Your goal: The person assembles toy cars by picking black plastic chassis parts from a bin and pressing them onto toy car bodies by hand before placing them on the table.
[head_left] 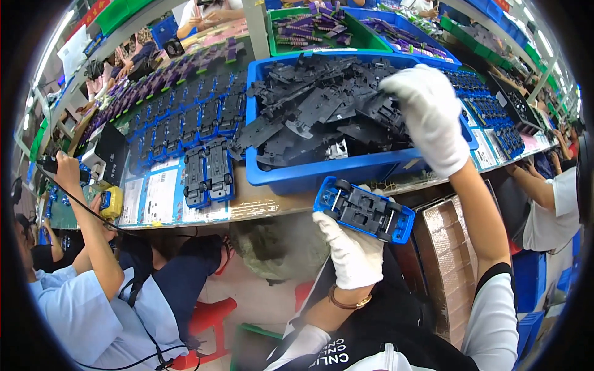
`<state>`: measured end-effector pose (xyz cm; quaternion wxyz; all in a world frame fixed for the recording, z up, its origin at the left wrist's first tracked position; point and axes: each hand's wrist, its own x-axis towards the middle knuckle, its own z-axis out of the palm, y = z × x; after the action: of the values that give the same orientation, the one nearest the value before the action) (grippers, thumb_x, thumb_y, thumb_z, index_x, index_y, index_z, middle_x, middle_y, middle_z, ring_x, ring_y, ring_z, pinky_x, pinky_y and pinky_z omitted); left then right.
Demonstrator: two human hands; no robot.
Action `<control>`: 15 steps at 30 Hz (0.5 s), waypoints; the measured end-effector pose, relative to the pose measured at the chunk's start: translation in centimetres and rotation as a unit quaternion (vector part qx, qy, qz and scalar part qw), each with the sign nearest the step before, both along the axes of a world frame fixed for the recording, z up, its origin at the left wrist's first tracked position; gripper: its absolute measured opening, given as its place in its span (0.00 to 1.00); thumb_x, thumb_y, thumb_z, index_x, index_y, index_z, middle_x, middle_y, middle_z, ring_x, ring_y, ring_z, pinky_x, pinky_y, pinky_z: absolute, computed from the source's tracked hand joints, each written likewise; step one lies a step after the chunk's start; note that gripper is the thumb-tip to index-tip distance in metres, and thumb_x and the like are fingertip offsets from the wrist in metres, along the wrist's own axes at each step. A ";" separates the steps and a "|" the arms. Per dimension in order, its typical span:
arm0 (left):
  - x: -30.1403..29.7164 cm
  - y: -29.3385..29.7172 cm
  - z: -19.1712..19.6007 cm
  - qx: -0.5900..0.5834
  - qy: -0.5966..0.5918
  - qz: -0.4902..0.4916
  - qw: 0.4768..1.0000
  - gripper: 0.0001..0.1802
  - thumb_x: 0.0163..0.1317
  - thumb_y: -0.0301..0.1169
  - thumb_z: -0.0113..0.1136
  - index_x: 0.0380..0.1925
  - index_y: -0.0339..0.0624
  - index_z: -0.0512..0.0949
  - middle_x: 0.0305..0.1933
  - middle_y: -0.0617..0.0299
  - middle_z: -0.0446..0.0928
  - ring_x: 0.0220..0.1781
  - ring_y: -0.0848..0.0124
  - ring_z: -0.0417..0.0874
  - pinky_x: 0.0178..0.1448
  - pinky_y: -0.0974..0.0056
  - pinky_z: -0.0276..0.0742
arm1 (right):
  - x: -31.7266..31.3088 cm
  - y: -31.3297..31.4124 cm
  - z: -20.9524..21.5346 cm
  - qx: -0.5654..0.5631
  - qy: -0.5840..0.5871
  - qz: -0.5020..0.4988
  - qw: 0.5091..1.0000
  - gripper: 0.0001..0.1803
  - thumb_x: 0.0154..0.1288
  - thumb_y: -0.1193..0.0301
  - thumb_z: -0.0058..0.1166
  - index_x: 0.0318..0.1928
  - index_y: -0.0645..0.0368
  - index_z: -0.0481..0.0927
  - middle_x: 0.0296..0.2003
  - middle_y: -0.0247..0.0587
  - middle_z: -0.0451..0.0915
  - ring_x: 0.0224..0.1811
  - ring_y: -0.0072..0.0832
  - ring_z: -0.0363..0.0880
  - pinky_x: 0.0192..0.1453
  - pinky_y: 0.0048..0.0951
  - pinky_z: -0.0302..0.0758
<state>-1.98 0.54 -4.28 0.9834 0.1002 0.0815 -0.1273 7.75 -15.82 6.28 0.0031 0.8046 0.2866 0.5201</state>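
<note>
My left hand [356, 256], in a white glove, grips a blue toy car body [365, 210] held upside down in front of the table edge. Its black underside, wheels and bare axles face up. My right hand [427, 111], also in a white glove, is over the right part of a blue bin [346, 167]. Its fingers are bent and pressed together at a black plastic chassis plate [385, 106] on the heap. Many similar black plates [309, 111] lie jumbled in the bin.
Rows of upturned blue toy cars [210, 170] stand left of the bin, more [501, 133] to its right. Behind it is a green bin [331, 43] of purple parts. A co-worker [80, 303] sits at left holding a dark tool. A brown divided carton [442, 260] stands below the table.
</note>
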 end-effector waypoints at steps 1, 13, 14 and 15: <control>0.1 0.3 0.0 0.000 0.005 0.001 1.000 0.42 0.57 0.71 0.45 0.55 0.46 0.70 0.49 0.53 0.76 0.52 0.52 0.78 0.59 0.41 0.74 | -0.8 0.1 0.4 0.031 0.014 -0.045 0.998 0.11 0.52 0.78 0.54 0.37 0.55 0.81 0.32 0.41 0.82 0.36 0.41 0.81 0.45 0.37 0.76; 0.3 -0.2 -0.4 -0.004 0.026 -0.009 1.000 0.40 0.60 0.70 0.45 0.54 0.47 0.73 0.49 0.52 0.77 0.52 0.52 0.77 0.58 0.43 0.74 | -0.1 -7.2 -0.5 0.069 0.272 -0.065 0.958 0.32 0.52 0.90 0.43 0.55 0.50 0.79 0.58 0.43 0.73 0.60 0.42 0.72 0.64 0.33 0.69; 0.3 -0.3 -0.5 0.000 0.032 -0.006 0.999 0.40 0.59 0.70 0.45 0.54 0.47 0.73 0.49 0.53 0.77 0.52 0.51 0.77 0.58 0.43 0.74 | -0.4 -7.4 -0.5 0.158 0.268 -0.050 0.949 0.28 0.55 0.89 0.44 0.55 0.53 0.78 0.56 0.44 0.74 0.58 0.42 0.74 0.63 0.33 0.70; 0.3 -0.5 -0.5 -0.003 0.030 -0.009 1.000 0.40 0.59 0.70 0.45 0.54 0.47 0.73 0.49 0.53 0.77 0.52 0.51 0.77 0.58 0.43 0.74 | -0.8 -7.8 -0.6 0.245 0.262 -0.034 0.933 0.25 0.59 0.88 0.45 0.55 0.56 0.78 0.55 0.44 0.76 0.55 0.42 0.76 0.62 0.33 0.70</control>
<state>-1.66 0.09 -4.83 0.9797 0.0938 0.1099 -0.1390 7.00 -23.65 5.69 -0.2517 0.8975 0.1131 0.3440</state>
